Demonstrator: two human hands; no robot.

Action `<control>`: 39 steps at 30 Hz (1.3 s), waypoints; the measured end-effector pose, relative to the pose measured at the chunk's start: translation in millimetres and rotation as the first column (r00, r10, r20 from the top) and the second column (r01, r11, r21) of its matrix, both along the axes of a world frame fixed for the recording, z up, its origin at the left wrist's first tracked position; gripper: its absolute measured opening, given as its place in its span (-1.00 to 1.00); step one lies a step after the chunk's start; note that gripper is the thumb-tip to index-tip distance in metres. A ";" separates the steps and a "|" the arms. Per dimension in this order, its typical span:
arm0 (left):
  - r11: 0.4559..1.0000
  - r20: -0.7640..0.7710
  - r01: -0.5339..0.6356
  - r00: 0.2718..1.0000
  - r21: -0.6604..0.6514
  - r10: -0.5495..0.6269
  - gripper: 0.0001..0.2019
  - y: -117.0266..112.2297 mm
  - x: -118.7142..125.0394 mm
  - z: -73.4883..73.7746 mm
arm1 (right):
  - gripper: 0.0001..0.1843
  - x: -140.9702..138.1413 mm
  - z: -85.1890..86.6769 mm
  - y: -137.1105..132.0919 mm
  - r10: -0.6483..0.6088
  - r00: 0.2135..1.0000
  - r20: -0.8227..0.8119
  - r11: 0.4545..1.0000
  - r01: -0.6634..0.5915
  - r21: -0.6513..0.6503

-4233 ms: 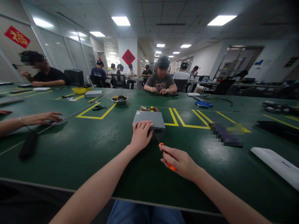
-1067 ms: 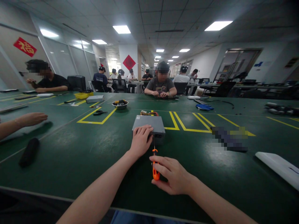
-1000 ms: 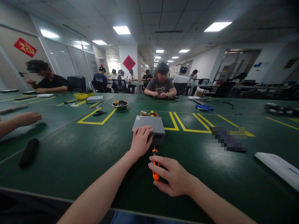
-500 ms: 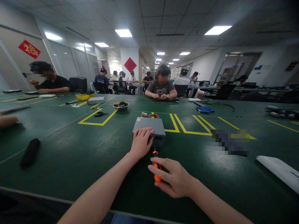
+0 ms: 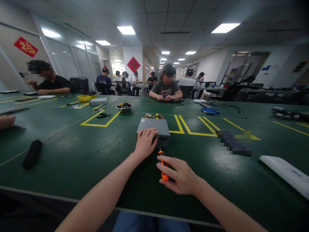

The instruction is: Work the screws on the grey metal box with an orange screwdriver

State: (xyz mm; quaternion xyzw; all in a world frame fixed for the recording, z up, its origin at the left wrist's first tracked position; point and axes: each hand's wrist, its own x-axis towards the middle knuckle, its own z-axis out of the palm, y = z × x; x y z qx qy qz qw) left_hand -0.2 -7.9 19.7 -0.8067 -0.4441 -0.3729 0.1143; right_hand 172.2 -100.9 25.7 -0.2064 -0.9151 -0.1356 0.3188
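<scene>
A grey metal box point(image 5: 157, 126), a computer power supply with coloured wires at its far end, lies on the green table point(image 5: 84, 161). My left hand point(image 5: 145, 143) rests on its near left corner, fingers curled over the top edge. My right hand point(image 5: 180, 175) pinches an orange-handled screwdriver point(image 5: 163, 167) between thumb and fingers. The thin shaft points at the box's near face.
A black pouch point(image 5: 32, 153) lies at the left, a white flat panel point(image 5: 285, 170) at the right. Further back are a metal bowl point(image 5: 124, 107), black pliers point(image 5: 103, 115), a yellow tray point(image 5: 84, 97) and blue gloves point(image 5: 210, 111). Another person's hand point(image 5: 6, 121) rests at the left edge. Several people sit opposite.
The screwdriver swung from a slant to pointing straight at the box's near face, and my fingers shifted along the handle. The other person's hand at the left drew back toward the edge.
</scene>
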 end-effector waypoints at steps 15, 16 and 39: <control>1.000 -0.003 -0.006 1.000 0.000 0.006 -0.76 -0.6 -0.1 -0.7 | -0.63 2.5 3.2 -1.7 0.003 0.998 0.060 1.000 -0.003 -0.003; 1.000 -0.005 -0.007 1.000 -0.002 0.007 -0.76 -0.6 0.0 -0.5 | -0.60 1.3 2.5 0.6 0.004 1.000 0.020 1.000 -0.004 0.001; 1.000 0.009 -0.017 1.000 -0.001 0.017 -0.73 -2.2 -0.7 -4.6 | -0.63 -9.3 -11.6 -2.7 0.003 1.000 -0.031 1.000 -0.003 -0.006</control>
